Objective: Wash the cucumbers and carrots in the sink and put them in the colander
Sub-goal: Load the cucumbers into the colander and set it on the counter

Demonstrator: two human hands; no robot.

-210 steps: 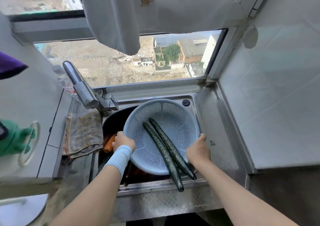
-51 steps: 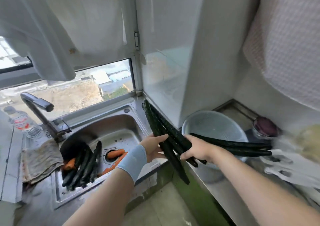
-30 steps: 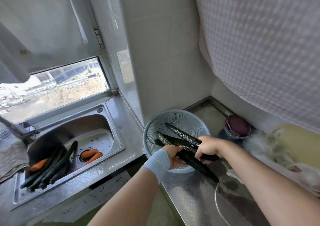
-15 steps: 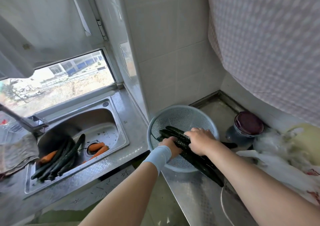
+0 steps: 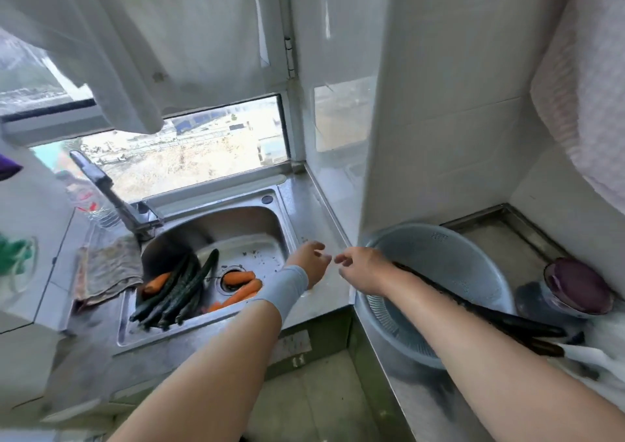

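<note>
- Head view: left hand (image 5: 309,263), with a pale wristband (image 5: 286,287), hovers over the right rim of the sink (image 5: 236,216). Fingers are loosely spread and hold nothing.
- Right hand (image 5: 363,272) hangs just beside it, over the counter strip between sink and colander (image 5: 446,255). Fingers are relaxed and empty, fingertips nearly meeting the left's.
- Unwashed cucumbers (image 5: 176,289) lie bundled in the basin, down and left of both hands. Their long axis runs near-left to far-right, tips leaning toward the back wall.
- Carrots (image 5: 240,285) lie by the drain, roughly crosswise, closer to the left hand than the cucumber bundle.
- Judgement: the left hand has the shorter reach, with the carrots first in its path.
- Two washed cucumbers (image 5: 500,316) lie across the colander under the right forearm, ends overhanging its near-right rim.
- Around: faucet (image 5: 101,184) stands back-left, clear of the reach. A cloth (image 5: 108,269) lies left of the basin, and a purple-lidded jar (image 5: 578,287) stands right of the colander.
- Nothing visible blocks the way down into the basin.
</note>
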